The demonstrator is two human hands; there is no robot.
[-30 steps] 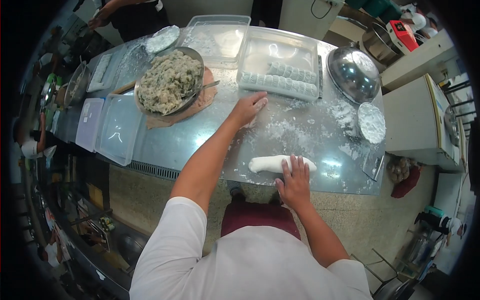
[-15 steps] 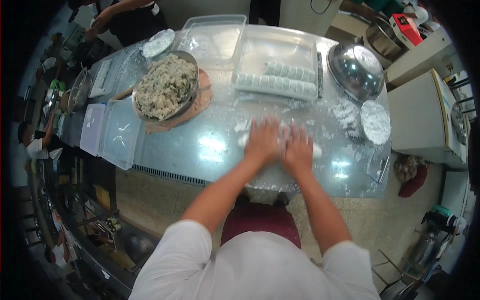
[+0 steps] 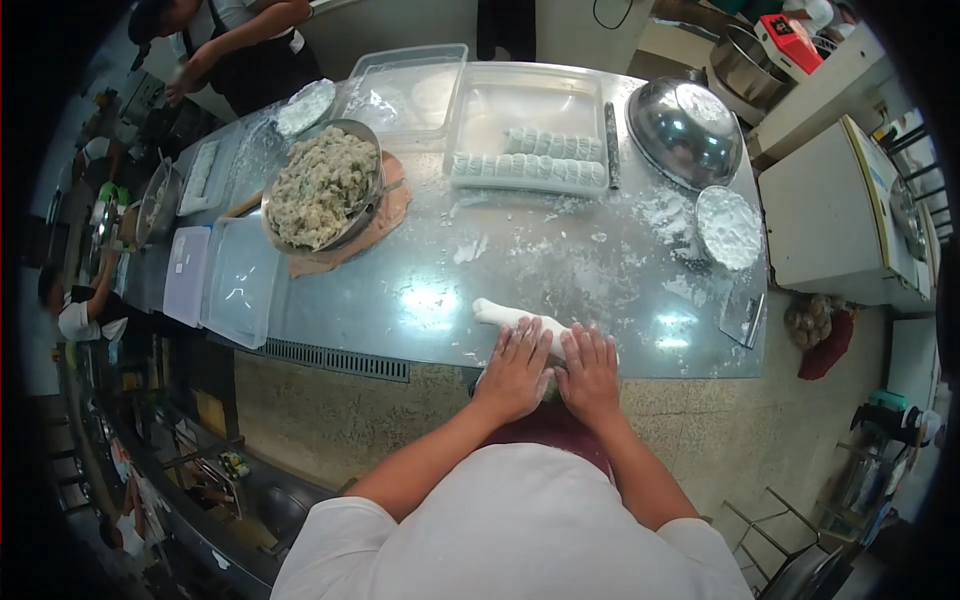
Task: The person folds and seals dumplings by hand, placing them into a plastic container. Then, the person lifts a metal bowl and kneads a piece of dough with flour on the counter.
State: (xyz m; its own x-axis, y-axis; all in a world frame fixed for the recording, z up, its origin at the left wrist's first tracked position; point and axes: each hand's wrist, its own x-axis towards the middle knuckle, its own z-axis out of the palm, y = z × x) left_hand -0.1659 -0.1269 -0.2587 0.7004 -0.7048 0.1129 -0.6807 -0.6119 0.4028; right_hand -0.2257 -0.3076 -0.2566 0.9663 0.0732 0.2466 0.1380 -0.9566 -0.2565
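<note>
A white dough roll [image 3: 497, 312] lies slantwise near the front edge of the steel table. My left hand [image 3: 516, 372] presses flat on it with fingers stretched out. Beside it my right hand [image 3: 588, 374] rests on the roll's right part, fingers also straight and the two thumbs close together. Both hands cover much of the dough, so its right end is mostly hidden. Loose flour [image 3: 575, 275] is scattered over the metal just beyond.
A pan of chopped filling [image 3: 325, 190] stands left on a brown sheet. Behind lies a clear tray [image 3: 530, 90] with rows of pleated white pieces. To the right are an upturned metal bowl [image 3: 685, 135], a flour bowl [image 3: 728, 228] and a scraper [image 3: 742, 318]. A co-worker [image 3: 235, 50] stands back left.
Both hands have moved back toward my body, rolling the dough nearer the table's front edge. More of the roll's left end now shows, and it lies more slanted.
</note>
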